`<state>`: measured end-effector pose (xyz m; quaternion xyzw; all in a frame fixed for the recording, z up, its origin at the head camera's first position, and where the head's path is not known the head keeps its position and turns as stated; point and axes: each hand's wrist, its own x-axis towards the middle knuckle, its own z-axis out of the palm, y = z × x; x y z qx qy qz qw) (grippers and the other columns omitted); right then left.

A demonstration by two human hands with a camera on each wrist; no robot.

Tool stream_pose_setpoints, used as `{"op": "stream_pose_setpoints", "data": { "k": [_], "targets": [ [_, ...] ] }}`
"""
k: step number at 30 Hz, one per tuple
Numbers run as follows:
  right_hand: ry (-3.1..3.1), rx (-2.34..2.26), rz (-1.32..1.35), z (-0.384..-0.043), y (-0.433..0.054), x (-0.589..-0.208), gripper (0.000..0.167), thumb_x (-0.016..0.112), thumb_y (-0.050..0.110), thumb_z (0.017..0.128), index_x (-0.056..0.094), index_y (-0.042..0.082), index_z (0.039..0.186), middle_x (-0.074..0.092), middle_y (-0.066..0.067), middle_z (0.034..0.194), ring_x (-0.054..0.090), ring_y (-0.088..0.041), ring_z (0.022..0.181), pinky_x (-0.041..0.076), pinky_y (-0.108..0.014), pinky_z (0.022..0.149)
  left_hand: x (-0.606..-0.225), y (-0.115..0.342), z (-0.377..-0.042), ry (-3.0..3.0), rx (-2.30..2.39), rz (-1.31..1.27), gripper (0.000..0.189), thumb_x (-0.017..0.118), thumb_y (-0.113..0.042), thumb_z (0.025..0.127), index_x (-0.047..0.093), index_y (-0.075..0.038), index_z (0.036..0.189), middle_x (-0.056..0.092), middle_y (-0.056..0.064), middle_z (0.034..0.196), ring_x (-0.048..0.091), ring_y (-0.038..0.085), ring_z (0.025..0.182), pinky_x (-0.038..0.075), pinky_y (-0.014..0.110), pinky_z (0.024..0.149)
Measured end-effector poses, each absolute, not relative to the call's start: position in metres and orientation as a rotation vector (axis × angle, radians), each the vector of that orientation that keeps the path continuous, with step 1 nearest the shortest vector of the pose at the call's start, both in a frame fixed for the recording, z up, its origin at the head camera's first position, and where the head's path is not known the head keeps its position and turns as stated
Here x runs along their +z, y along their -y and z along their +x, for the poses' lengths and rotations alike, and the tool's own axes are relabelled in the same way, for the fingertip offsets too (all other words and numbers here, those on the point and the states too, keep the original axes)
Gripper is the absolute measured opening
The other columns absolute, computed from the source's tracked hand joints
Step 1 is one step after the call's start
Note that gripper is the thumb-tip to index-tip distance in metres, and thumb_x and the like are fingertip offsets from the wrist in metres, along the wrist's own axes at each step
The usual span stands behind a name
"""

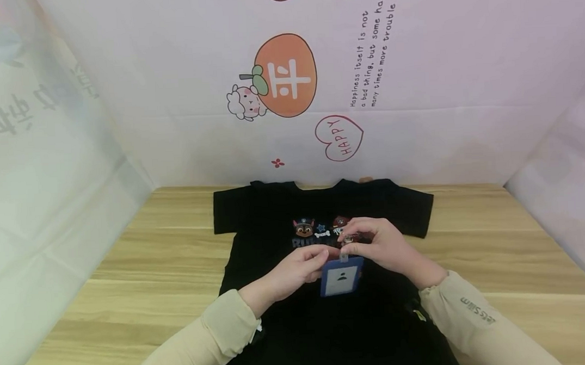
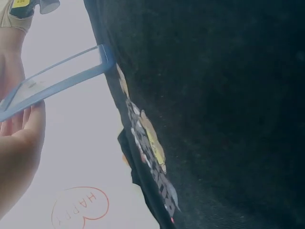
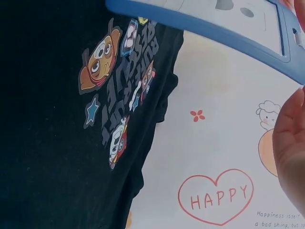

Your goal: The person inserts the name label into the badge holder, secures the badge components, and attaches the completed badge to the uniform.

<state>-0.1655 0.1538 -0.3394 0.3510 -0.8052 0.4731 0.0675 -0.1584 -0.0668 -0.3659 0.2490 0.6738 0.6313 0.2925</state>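
Observation:
A blue-framed ID badge holder (image 1: 342,277) with a white card hangs tilted between my two hands, above a black T-shirt (image 1: 278,308) laid on the table. My left hand (image 1: 298,269) pinches at its upper left corner. At the top, my right hand (image 1: 381,246) pinches the clear strap and metal clip (image 1: 346,240) of the badge. In the left wrist view the badge holder (image 2: 62,78) is seen nearly edge-on beside the fingers. The right wrist view shows its blue frame (image 3: 214,28) near the hand. The exact fingertip contact on the clip is partly hidden.
Cartoon dog prints (image 1: 304,228) mark the shirt's chest. The wooden table (image 1: 144,265) shows on both sides of the shirt. A white printed backdrop (image 1: 418,144) rises behind the table, with pale cloth walls at left and right.

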Motion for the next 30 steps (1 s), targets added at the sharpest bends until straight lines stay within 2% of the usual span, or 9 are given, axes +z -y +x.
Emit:
{"op": "stream_pose_setpoints", "data": {
  "k": [4, 7, 15, 22, 30],
  "targets": [
    [2.456, 1.424, 0.896, -0.164, -0.154, -0.338, 0.012, 0.072, 0.005, 0.081, 0.07, 0.005, 0.093, 0.067, -0.005, 0.09, 0.059, -0.005, 0.08, 0.054, -0.022, 0.075, -0.365, 0.066, -0.158, -1.825, 1.691, 0.623, 0.041, 0.036, -0.029, 0.104, 0.044, -0.005, 0.136, 0.053, 0.017, 0.135, 0.051, 0.029, 0.125, 0.043, 0.043, 0.104],
    [2.476, 1.425, 0.781, -0.163, -0.154, -0.336, 0.013, 0.072, 0.006, 0.082, 0.07, 0.004, 0.094, 0.068, -0.008, 0.091, 0.06, -0.006, 0.076, 0.054, -0.023, 0.07, -0.364, 0.064, -0.156, -1.876, 1.682, 0.607, 0.038, 0.04, -0.025, 0.103, 0.046, -0.005, 0.134, 0.057, 0.017, 0.13, 0.055, 0.028, 0.121, 0.045, 0.043, 0.102],
    [2.464, 1.407, 0.624, -0.161, -0.154, -0.335, 0.017, 0.073, 0.004, 0.081, 0.068, -0.001, 0.096, 0.068, -0.012, 0.087, 0.06, -0.005, 0.07, 0.052, -0.021, 0.061, -0.359, 0.047, -0.154, -2.141, 1.592, 0.714, 0.031, 0.051, -0.018, 0.099, 0.053, -0.009, 0.128, 0.059, 0.008, 0.125, 0.059, 0.019, 0.114, 0.051, 0.032, 0.094],
    [2.536, 1.308, 0.507, -0.161, -0.156, -0.334, 0.018, 0.075, 0.01, 0.081, 0.068, 0.004, 0.096, 0.069, -0.009, 0.087, 0.058, -0.012, 0.072, 0.052, -0.02, 0.065, -0.358, 0.042, -0.155, -2.235, 1.605, 0.735, 0.022, 0.053, -0.009, 0.096, 0.063, -0.003, 0.115, 0.07, 0.013, 0.106, 0.067, 0.018, 0.095, 0.056, 0.025, 0.08],
    [2.56, 1.396, 0.463, -0.161, -0.169, -0.337, 0.02, 0.061, 0.016, 0.093, 0.065, 0.0, 0.104, 0.068, -0.013, 0.09, 0.06, -0.007, 0.076, 0.052, -0.018, 0.073, -0.359, 0.043, -0.155, -2.215, 1.657, 0.697, 0.022, 0.054, -0.008, 0.096, 0.065, -0.003, 0.114, 0.071, 0.013, 0.106, 0.067, 0.019, 0.096, 0.056, 0.029, 0.083]
  ]
}}
